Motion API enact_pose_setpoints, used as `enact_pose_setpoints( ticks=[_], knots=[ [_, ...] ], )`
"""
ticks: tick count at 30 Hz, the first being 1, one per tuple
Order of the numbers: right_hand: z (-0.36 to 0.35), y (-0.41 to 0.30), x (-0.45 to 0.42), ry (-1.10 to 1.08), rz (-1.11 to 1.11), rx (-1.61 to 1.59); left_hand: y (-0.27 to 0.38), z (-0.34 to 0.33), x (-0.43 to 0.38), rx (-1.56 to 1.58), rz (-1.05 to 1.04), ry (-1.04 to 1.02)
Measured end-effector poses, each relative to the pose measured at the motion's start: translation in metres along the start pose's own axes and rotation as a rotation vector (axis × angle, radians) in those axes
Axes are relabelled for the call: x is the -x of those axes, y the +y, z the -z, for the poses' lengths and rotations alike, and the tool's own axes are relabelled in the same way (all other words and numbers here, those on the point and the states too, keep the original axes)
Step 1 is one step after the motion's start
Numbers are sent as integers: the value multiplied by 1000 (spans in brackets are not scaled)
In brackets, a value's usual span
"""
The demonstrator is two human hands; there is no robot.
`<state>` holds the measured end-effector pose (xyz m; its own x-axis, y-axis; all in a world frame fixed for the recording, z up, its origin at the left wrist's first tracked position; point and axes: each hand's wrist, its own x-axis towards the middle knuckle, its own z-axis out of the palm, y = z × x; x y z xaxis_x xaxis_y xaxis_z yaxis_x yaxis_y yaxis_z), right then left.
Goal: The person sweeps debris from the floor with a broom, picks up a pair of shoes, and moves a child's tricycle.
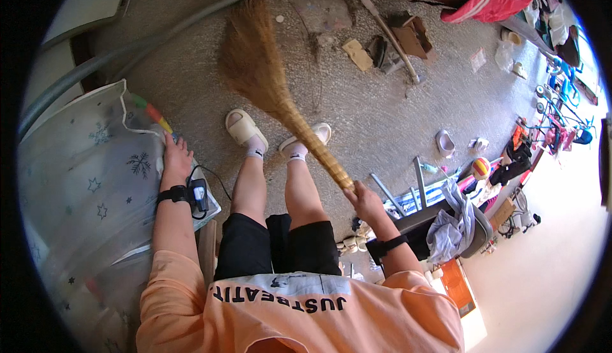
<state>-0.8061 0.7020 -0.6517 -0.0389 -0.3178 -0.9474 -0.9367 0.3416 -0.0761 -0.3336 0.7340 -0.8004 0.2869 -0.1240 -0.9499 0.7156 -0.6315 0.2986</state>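
My right hand (368, 205) grips the bound handle of a straw broom (287, 104). The broom slants up and left across my feet, its bristle head (251, 42) fanned out over the concrete floor. My left hand (177, 157) lies at the edge of a translucent plastic cover (105, 162) printed with snowflakes and stars. Its fingertips are beside a multicoloured stick-like thing (158, 116); whether they hold it or the cover's edge is unclear. Next to my left wrist a black adapter (200, 195) with a cord sits at the corner under the cover.
A wooden-handled tool (389, 35) lies across an open cardboard box (413, 37) and scraps. A grey metal tube (110, 56) curves along the upper left. On the right are a loose clog (445, 143), a striped ball (480, 167), a stroller (557, 99) and a chair with grey cloth (449, 228).
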Motion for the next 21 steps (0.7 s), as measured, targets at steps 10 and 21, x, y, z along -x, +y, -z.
enact_pose_setpoints(
  ticks=[10, 21],
  knots=[
    [7, 125, 89, 183, -370, -148, 7, -10, -5, -8, 42, -18],
    [15, 55, 137, 201, -321, -391, 5, -1, -9, -39, 15, -10]
  ],
)
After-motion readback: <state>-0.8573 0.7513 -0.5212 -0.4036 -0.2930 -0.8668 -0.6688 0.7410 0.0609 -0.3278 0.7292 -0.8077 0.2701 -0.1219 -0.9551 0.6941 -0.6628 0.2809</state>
